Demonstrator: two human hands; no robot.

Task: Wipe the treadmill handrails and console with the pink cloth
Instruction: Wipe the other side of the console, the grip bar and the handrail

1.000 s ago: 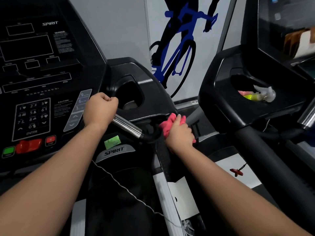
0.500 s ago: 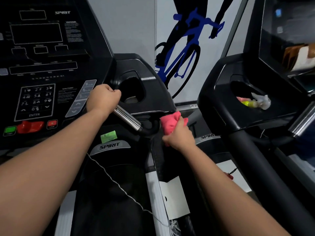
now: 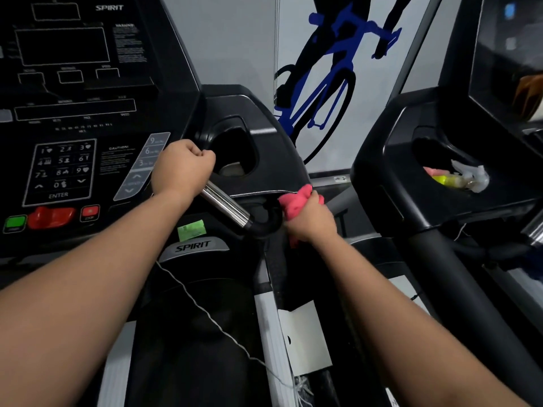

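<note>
We see two bare arms reaching out to a black treadmill. The left hand (image 3: 182, 167) is curled tight around the shiny metal bar (image 3: 224, 206) that sticks out under the console (image 3: 88, 118). The fist sits at the top end of the bar, right beside the cup holder (image 3: 235, 151).

The right hand (image 3: 312, 221) grips the pink cloth (image 3: 293, 204). The cloth is bunched up, and it bulges out above the fingers and pokes out a little below the hand. The hand presses the cloth against the black handrail (image 3: 266, 221), just where the rail bends and meets the lower end of the metal bar. The cloth also touches the bottom edge of the console's side wing.

On the console we see number keys, a green button (image 3: 14, 223), a big red knob (image 3: 53, 216) and a small red button (image 3: 89, 212). A green sticker (image 3: 191, 229) sits below them. A thin string (image 3: 205, 312) hangs down across the dark belt area.

To the right stands a second treadmill (image 3: 440, 171). Its cup holder holds a spray bottle (image 3: 458, 179) with yellow and pink parts. On the wall behind is a picture of a blue bike (image 3: 329, 74) with a dark rider.
</note>
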